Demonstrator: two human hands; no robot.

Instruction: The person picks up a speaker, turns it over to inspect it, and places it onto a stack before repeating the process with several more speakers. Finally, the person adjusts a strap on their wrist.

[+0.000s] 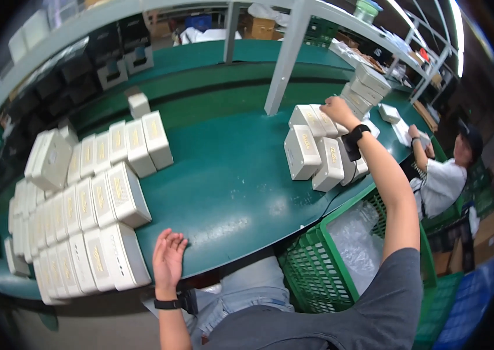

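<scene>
My right hand point(341, 111) reaches across a cluster of white box-shaped units with gold markings on the right of the bench. Its bent fingers are closed at the top edge of a white box point(326, 122) in the back row; the hand partly hides their grip. A nearer white box point(303, 153) stands at the front of this cluster. My left hand point(169, 256) is held over the bench's front edge, palm turned up, fingers loosely bent and holding nothing. Beside it are tight rows of similar white boxes point(105, 256), a few with small dark openings.
A green crate point(318, 274) with clear plastic bags point(355, 245) stands against the green bench point(217, 204) at my right. A metal post point(287, 61) rises from the bench. More boxes are stacked point(369, 84) at the far right, near a seated co-worker point(442, 178) handling a white item.
</scene>
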